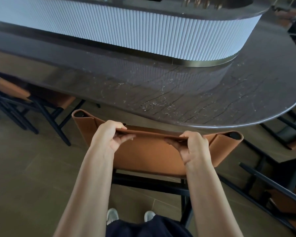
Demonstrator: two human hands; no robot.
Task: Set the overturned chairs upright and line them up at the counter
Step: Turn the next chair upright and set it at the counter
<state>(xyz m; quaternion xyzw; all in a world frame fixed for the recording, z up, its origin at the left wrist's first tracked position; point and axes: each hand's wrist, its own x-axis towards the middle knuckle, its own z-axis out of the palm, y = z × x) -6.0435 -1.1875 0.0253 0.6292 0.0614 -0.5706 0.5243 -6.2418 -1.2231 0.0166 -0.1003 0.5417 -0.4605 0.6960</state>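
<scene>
Head view: my left hand (109, 134) and right hand (193, 146) grip the top edge of the upright chair (149, 156), its backrest lying crosswise between me and the desk (178, 93), roughly parallel to its near rim, so I judge the push goes straight ahead.

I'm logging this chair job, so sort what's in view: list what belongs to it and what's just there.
Job: brown chair, backrest gripped by left hand and right hand; counter; chair at left, upright at the counter; chair at lower right, seemingly tipped.
Just there: white fluted panel; shoes; floor.
</scene>
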